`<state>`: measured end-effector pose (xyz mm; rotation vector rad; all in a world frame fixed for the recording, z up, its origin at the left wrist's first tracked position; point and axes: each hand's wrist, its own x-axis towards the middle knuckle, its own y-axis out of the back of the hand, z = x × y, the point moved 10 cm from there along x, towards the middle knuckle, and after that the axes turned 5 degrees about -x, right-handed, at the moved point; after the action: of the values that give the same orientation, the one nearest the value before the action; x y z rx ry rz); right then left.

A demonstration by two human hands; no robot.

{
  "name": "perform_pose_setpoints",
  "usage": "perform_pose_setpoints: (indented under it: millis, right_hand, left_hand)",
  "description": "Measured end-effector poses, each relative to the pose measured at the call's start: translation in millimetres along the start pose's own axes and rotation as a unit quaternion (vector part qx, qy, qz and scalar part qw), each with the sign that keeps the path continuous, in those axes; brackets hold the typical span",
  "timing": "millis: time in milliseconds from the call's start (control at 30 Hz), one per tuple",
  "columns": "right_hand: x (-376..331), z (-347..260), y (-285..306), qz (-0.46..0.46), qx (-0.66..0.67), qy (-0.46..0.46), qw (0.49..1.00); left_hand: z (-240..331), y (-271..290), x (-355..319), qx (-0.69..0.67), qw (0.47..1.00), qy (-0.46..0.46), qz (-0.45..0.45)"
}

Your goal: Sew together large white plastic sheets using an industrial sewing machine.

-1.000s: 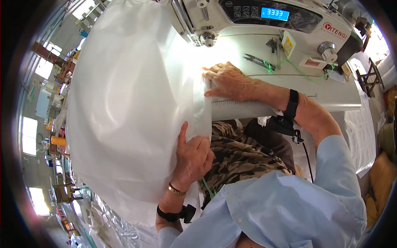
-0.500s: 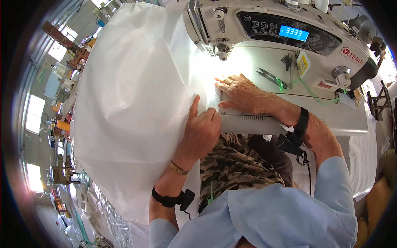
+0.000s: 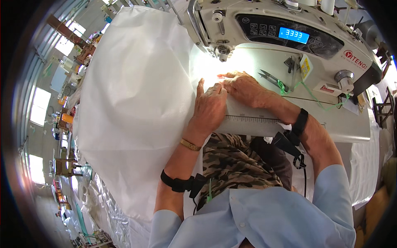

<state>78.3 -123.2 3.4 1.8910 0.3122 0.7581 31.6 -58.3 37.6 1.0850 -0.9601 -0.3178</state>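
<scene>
A big white sheet [image 3: 136,103], smooth and slightly creased, spreads from the sewing machine [image 3: 264,25] down over the left side. My left hand [image 3: 209,108] lies at the sheet's right edge, one finger stretched out and the others closed on the edge. Beside it, my right hand [image 3: 247,91] reaches in from the right, fingertips bunched at the same edge and touching or nearly touching the left fingers. Both sit just below the lit needle area, where glare hides the seam and the fingertips partly.
Black thread snips [image 3: 273,78] with green cord lie on the machine table [image 3: 347,120], right of my hands. A ruler scale [image 3: 252,118] runs along its front edge. White thread cones [image 3: 328,6] stand above. A wooden stool [image 3: 65,167] is far left.
My left hand has moved up and right along the sheet, closing in on the right hand. The right hand has shifted slightly right, its fingers more bunched.
</scene>
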Motion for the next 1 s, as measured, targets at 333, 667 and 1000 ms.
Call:
perform_pose_setpoints:
  millis: [333,667,1000]
  right_hand:
    - [-1,-2,10,0.024,0.043,-0.019,0.999]
    - [-5,-6,0,-0.026,0.003,-0.002,1.0]
    - [-4,0,-7,-0.057,-0.044,-0.033,0.997]
  left_hand:
    - [16,10,-43,0.069,0.995,0.072,-0.033]
    - [4,8,-34,0.016,0.998,-0.001,-0.061]
    - [-15,-7,-9,0.016,0.998,-0.01,-0.066]
